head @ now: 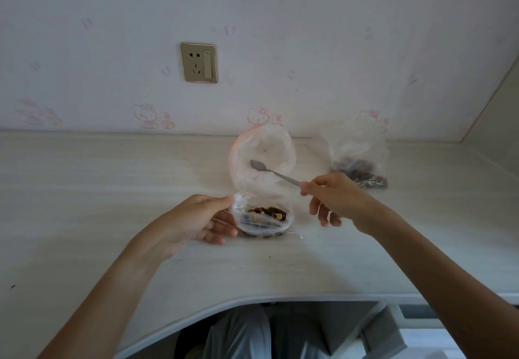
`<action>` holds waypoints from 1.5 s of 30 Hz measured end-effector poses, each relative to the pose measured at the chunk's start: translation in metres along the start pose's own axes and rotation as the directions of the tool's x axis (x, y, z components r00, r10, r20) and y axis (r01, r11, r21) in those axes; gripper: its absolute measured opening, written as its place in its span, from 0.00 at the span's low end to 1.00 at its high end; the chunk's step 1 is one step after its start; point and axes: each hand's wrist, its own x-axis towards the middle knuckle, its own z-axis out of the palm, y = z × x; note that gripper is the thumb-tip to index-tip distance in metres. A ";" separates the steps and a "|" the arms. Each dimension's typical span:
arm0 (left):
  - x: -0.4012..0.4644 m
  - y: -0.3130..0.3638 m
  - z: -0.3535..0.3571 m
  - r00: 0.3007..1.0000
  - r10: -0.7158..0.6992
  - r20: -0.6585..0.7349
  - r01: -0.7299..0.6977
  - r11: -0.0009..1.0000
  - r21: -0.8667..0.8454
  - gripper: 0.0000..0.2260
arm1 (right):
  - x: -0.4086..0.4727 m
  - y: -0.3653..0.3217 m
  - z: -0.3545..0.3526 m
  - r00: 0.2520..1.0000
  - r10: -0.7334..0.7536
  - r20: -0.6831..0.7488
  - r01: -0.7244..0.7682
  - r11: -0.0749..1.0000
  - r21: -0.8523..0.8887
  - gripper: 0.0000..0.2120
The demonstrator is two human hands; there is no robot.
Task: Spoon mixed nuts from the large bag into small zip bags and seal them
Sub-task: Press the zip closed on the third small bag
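A small clear zip bag [262, 179] with a red zip strip stands on the pale desk [112, 190], its mouth gaping wide. Mixed nuts [266, 214] lie in its lower part. My left hand [196, 221] pinches the bag's lower left edge between thumb and fingers. My right hand [331, 197] pinches the handle end of a thin metal spoon [273, 172]. The spoon's bowl hovers over the bag's open mouth and looks empty. The large clear bag [358, 159], with nuts in its bottom, stands behind my right hand.
A wall with a power socket [198, 62] rises right behind the bags. A side panel [494, 122] closes the desk at the right. The desk's front edge [252, 301] curves inward over my knees.
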 end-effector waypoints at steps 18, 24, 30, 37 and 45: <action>0.005 0.016 0.028 0.991 0.000 -0.133 0.001 1.000 0.012 0.07 | -0.033 -0.005 0.034 0.986 -0.152 -0.062 0.161 0.970 0.183 0.05; 0.002 0.022 0.028 0.827 0.475 -0.300 -0.146 0.697 0.702 0.08 | -0.033 -0.018 0.033 0.955 -0.226 -0.193 0.195 0.966 -0.168 0.02; -0.010 0.040 0.023 0.999 0.029 0.038 -0.030 1.000 0.004 0.14 | -0.035 -0.017 0.014 0.987 0.019 0.162 -0.083 0.913 0.399 0.17; -0.005 0.019 0.013 0.967 0.070 0.244 0.041 0.905 -0.423 0.15 | -0.030 0.002 0.014 0.949 -0.083 0.305 -0.194 0.608 0.770 0.13; -0.005 0.030 0.024 0.985 0.172 0.013 -0.157 0.928 -0.339 0.16 | -0.028 -0.008 0.018 0.980 -0.156 0.125 -0.001 0.623 0.782 0.14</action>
